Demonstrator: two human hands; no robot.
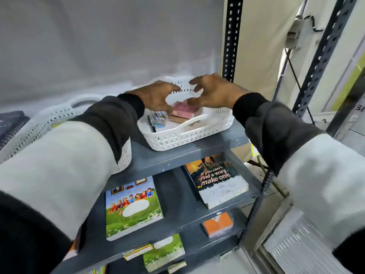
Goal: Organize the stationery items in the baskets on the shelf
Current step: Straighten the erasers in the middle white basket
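A white lattice basket (189,135) stands on the top grey shelf (177,155). Inside lie a pink box (182,109), a small colourful packet stack (159,119), a black pen (151,123) and a brownish box beneath the pink one. My left hand (156,95) reaches into the basket, its fingertips down at the pink box. My right hand (215,91) hovers over the basket's right half with fingers spread, thumb near the pink box. Whether either hand grips the box is hidden. A second white lattice basket (39,123) sits to the left, mostly behind my left sleeve.
Dark spiral notebooks (9,123) lie at the far left. On the lower shelves rest notebook stacks: a green children cover (134,208), a dark motto cover (217,180), orange pads (217,224). A perforated black upright (231,46) stands behind the basket; another rises at right.
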